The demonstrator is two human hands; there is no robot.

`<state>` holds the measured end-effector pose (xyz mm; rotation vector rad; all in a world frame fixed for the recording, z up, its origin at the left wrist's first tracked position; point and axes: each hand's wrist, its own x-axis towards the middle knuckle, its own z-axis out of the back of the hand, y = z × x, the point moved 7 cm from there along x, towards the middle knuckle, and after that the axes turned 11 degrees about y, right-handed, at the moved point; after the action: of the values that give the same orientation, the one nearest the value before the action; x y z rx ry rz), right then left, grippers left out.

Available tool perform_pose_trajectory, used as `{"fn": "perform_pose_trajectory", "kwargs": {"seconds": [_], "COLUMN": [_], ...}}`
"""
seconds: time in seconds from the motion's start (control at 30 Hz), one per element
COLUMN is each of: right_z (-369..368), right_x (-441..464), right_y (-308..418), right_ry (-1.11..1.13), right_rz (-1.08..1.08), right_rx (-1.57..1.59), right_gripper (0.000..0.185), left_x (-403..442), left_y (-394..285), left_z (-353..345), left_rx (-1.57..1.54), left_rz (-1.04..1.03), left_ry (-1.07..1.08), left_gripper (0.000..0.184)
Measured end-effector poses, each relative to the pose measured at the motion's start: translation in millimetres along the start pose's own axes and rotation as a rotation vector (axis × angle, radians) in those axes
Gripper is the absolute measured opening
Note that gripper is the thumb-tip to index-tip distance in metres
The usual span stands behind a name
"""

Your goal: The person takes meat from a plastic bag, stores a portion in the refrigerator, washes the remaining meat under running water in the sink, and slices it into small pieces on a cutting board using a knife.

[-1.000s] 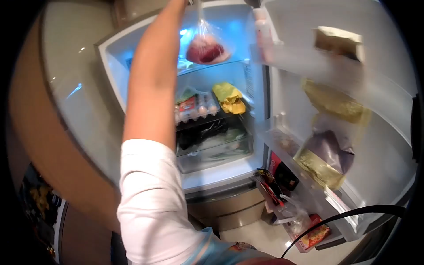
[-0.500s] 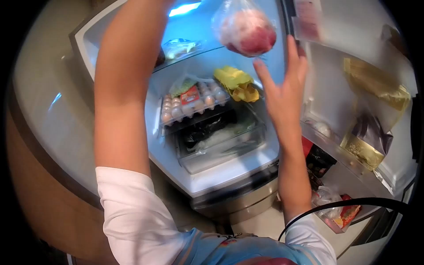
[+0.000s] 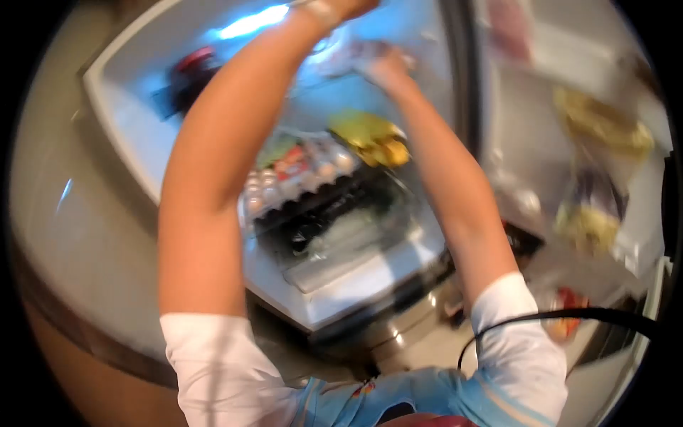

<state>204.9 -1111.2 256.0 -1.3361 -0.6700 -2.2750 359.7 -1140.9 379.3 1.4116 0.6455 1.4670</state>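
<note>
Only part of my left hand [image 3: 348, 7] shows at the top edge of the head view, with a pale band on the wrist; its fingers are out of frame. My right hand [image 3: 386, 62] is inside the lit refrigerator at the upper shelf, beside or touching a clear plastic bag [image 3: 334, 58]. Motion smears its fingers, so its grip is unclear. On the shelf below lie a tray of eggs [image 3: 302, 171] and a crumpled yellow bag [image 3: 370, 136]. The bag of red and pale contents seen earlier cannot be made out.
A dark item with a red top [image 3: 192, 75] stands at the upper left inside. Below the eggs is a clear drawer [image 3: 341, 260]. The open door [image 3: 526, 128] at right holds a gold packet [image 3: 590, 220]. A black cable [image 3: 562, 314] crosses the lower right.
My right hand has moved up and left, deeper into the refrigerator. My left arm has swung right at the top. The bag with red contents is out of sight, and the view has shifted.
</note>
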Motion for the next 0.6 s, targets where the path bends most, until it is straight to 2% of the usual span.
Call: {"fn": "perform_pose_trajectory", "kwargs": {"seconds": [0.03,0.07,0.1,0.13,0.17,0.23,0.27,0.3,0.37,0.4,0.43,0.47,0.5,0.53,0.57,0.6], "right_z": [26,55,67,85,104,132,115,114,83,106,159,204,267,318,379,443], "right_x": [-29,-57,-76,-117,-159,-265,-316,-380,-544,-618,-671,-761,-808,-845,-867,-845], "right_y": [20,42,43,58,73,114,110,106,91,79,71,47,33,4,-25,-44], "right_ry": [-0.012,-0.023,-0.142,-0.25,-0.362,-0.17,0.026,0.244,0.632,0.873,1.077,0.954,1.144,0.988,0.743,0.387], "right_rz": [0.026,0.053,-0.106,-0.114,-0.108,-0.143,-0.155,-0.2,-0.274,-0.582,-0.772,-1.018,-1.541,-1.49,-1.442,-1.686], "right_rx": [0.099,0.197,-0.1,0.018,0.136,0.384,0.518,0.492,0.594,0.784,0.664,0.438,0.492,0.187,0.102,-0.024], "right_gripper": [0.021,0.022,0.021,0.022,0.024,0.025,0.024,0.025,0.033,0.038,0.043,0.047,0.05,0.045,0.041,0.037], "left_x": [-22,-54,-62,-72,-82,-134,-166,-162,-131,-118,-110,-100,-88,-78,-64,-51], "left_y": [-1,0,-4,-8,-2,72,116,114,84,73,68,63,59,48,28,5], "left_z": [-52,-105,-108,-95,-102,-184,-232,-234,-179,-149,-118,-87,-56,-25,12,45], "left_rx": [0.008,-0.059,-0.066,-0.066,-0.221,-0.47,-0.819,-0.73,-0.407,-0.314,-0.237,-0.172,-0.111,-0.047,0.008,0.05], "left_rz": [0.007,0.053,0.191,0.313,0.46,0.351,0.622,0.629,0.537,0.512,0.497,0.486,0.482,0.469,0.45,0.44], "left_ry": [0.107,0.32,0.477,0.641,0.781,0.404,0.441,0.523,0.622,0.64,0.638,0.635,0.593,0.547,0.488,0.404], "left_gripper": [0.013,0.024,0.025,0.031,0.033,0.045,0.05,0.051,0.051,0.052,0.052,0.052,0.053,0.053,0.054,0.054]}}
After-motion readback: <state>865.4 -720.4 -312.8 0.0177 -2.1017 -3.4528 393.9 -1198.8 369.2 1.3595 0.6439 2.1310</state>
